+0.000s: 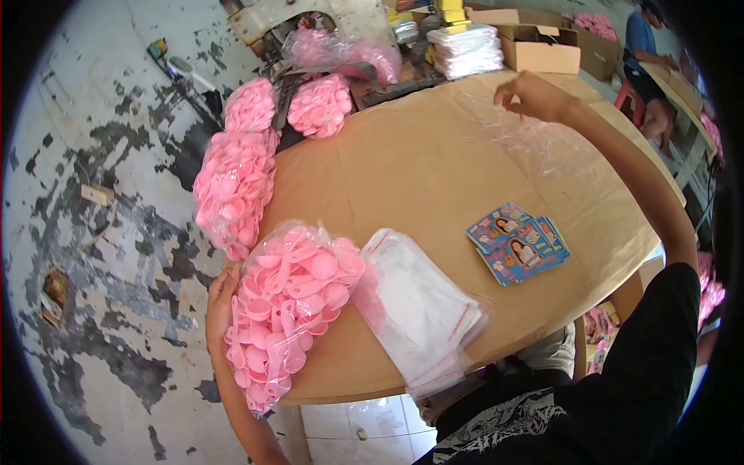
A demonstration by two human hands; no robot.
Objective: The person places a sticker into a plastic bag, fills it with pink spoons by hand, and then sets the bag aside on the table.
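Observation:
My left hand (pixel 220 301) grips the left side of a clear plastic bag of pink plastic spoons (pixel 291 298), its fingertips partly hidden by the bag. This bag lies at the table's left front edge. Raised over the far right of the table is my right hand (pixel 535 97), fingers loosely bent and apart, with nothing visible in it. Below it lie thin clear plastic strips (pixel 542 143). A stack of clear plastic sleeves (pixel 418 302) rests beside the spoon bag. To the right of the sleeves sits a small pile of blue printed cards (pixel 519 244).
Brown paper covers the table (pixel 372 178). More bags of pink spoons (pixel 236 186) line its left edge. At the back stand a white plastic-wrapped stack (pixel 465 50) and a cardboard box (pixel 540 50). Another person (pixel 649 62) sits at a table on the far right.

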